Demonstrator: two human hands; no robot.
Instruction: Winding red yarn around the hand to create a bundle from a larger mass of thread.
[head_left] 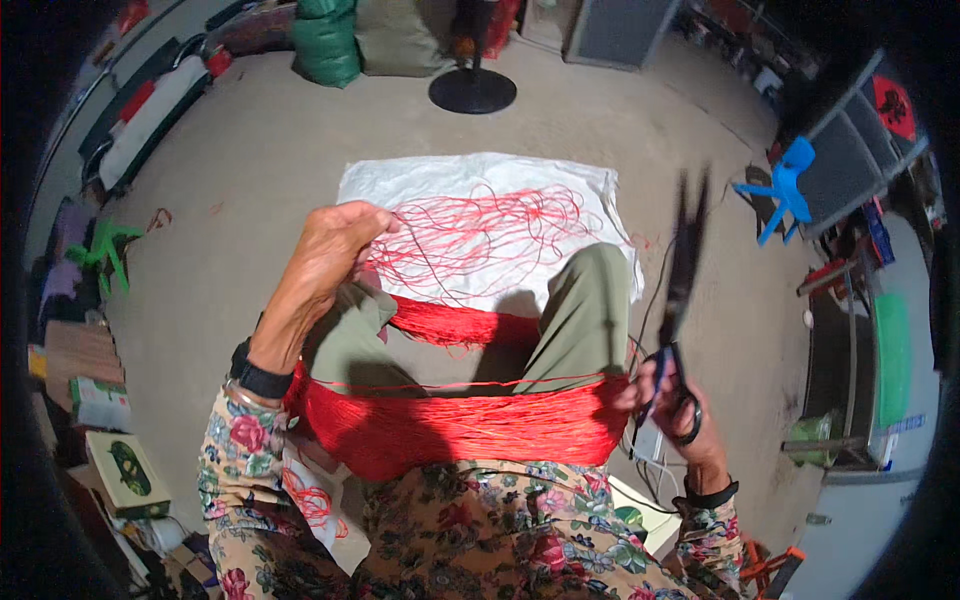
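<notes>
The left hand [335,243] pinches red thread [413,240]; the right hand [690,418] grips scissors [682,275]. Better to keep them well clear of the red bundle [480,428].

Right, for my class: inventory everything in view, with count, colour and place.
scissors: one pair, dark, right of centre
large strand bundle: one, red, lower centre
small strand bundle: one, red, centre
cloth: one, white, above centre
loose strands: many, red, on cloth
round base: one, black, top centre
sacks: two, green and grey, top
chair: one, blue, upper right
legged plastic object: one, green, left
clutter: uncounted, mixed, both edges
trousers: one, grey-green, centre
left hand: one, bare, by cloth's left edge
right hand: one, bare, holding scissors
</notes>
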